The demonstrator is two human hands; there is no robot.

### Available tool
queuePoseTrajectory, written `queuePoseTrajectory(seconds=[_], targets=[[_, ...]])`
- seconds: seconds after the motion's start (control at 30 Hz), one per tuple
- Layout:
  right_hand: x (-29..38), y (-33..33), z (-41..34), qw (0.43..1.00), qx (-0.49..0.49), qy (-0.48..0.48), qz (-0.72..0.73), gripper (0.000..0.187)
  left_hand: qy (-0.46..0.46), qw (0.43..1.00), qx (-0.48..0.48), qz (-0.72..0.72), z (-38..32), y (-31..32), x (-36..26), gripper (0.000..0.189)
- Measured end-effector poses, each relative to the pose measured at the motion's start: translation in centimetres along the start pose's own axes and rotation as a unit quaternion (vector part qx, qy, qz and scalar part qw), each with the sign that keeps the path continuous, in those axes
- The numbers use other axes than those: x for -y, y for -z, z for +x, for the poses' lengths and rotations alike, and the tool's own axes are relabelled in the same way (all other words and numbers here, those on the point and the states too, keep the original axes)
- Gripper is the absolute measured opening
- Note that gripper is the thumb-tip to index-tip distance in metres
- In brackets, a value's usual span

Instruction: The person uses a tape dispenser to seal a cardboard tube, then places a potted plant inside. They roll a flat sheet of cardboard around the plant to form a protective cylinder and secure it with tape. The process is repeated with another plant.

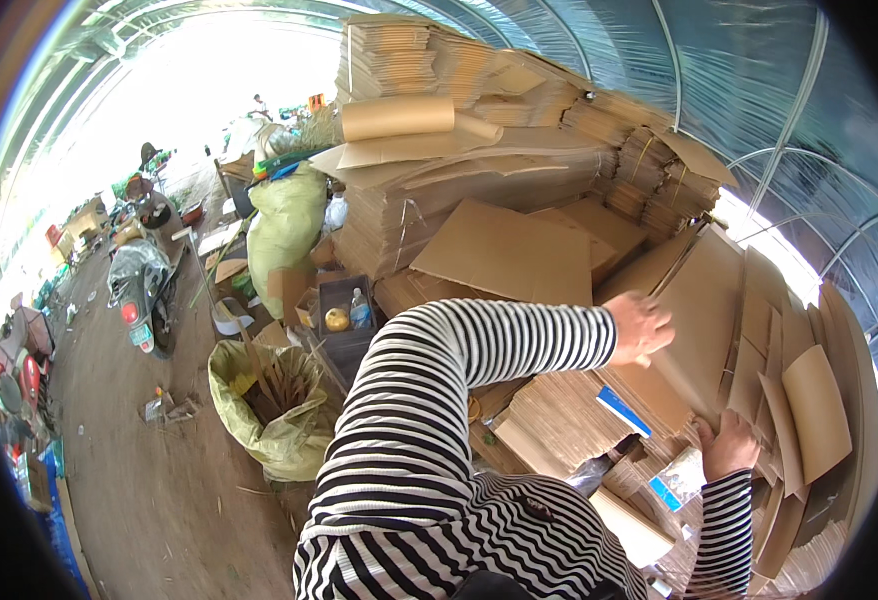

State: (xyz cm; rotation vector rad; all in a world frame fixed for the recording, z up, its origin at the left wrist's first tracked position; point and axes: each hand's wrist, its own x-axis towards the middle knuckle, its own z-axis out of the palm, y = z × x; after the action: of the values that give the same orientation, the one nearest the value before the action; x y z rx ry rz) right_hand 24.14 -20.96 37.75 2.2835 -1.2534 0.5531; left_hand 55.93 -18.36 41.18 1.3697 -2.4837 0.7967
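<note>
My left hand (640, 328) is stretched across in front of a large brown cardboard sheet (698, 307). Its fingers are half curled and slightly blurred; whether they grip the sheet's edge I cannot tell. Lower down, my right hand (731, 445) holds the near bottom corner of that sheet, thumb on its face. The sheet leans at a slant among other upright cardboard pieces (818, 412) on the right. Below my hands lies a bundle of flattened cardboard (566, 420), with a blue-and-white strip (623, 411) on it. Beside my right wrist is a clear plastic packet (679, 478).
Tall stacks of flattened cartons (469, 180) rise ahead, with a cardboard roll (397, 118) on them. To the left stand an open woven sack (270, 409) of scraps, a dark crate (345, 304) with a bottle, a full sack (285, 232) and a parked scooter (141, 292) on the dirt floor.
</note>
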Motion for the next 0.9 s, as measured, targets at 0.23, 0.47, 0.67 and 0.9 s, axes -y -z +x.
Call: queuePoseTrajectory(seconds=[0.23, 0.47, 0.67, 0.9], targets=[[-0.8, 2.0, 1.7, 0.998, -0.015, 0.062, -0.018, 0.055, 0.025, 0.961, 0.206, -0.183, 1.4, 0.5, 0.6, 0.070], [-1.5, 4.2, 3.2, 0.995, -0.078, 0.057, 0.001, 0.051, 0.091, 0.972, 0.139, -0.163, 1.6, 2.1, 1.6, 0.051], [-1.8, 4.3, 2.7, 0.999, 0.010, 0.018, 0.027, 0.048, 0.017, 0.999, -0.027, 0.005, 2.5, 3.4, 2.2, 0.057], [-0.4, 4.2, 2.5, 0.998, -0.014, 0.065, -0.021, 0.053, 0.068, 0.970, 0.169, -0.162, 2.0, 3.4, 2.5, 0.066]])
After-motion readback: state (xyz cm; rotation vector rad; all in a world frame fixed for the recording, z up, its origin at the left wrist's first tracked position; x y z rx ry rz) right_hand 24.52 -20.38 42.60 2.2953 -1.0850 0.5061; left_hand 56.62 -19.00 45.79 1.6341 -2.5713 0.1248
